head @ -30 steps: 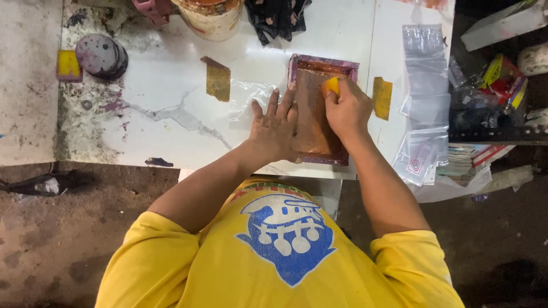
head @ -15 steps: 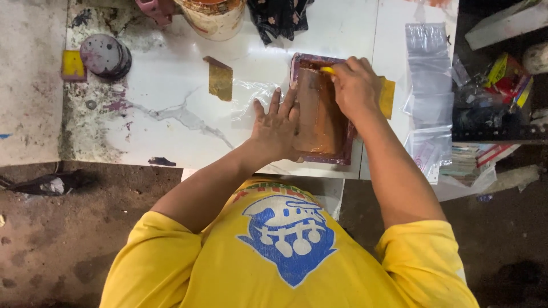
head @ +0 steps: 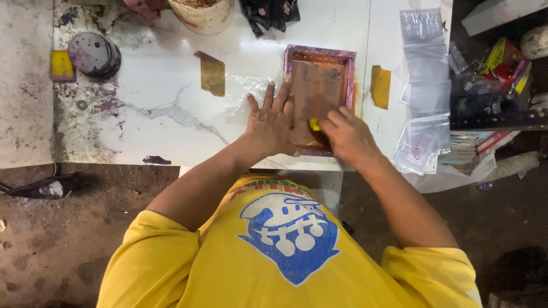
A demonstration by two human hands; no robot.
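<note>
Left hand (head: 273,124) flat, fingers spread wide, pressing the left edge of the small framed screen (head: 319,85) on the white table (head: 171,85), gripping nothing. Right hand (head: 347,134) at four o'clock of the frame, fingers curled tight around a small yellow scraper (head: 314,124) touching the mesh. Clear plastic bags (head: 425,85) at three o'clock, well apart.

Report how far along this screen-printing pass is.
Looks done: the framed screen lies over a clear bag. In hand: left hand presses the frame flat; right hand holds a yellow squeegee at the near end. Apparently left: clear bags stacked to the right.
</note>
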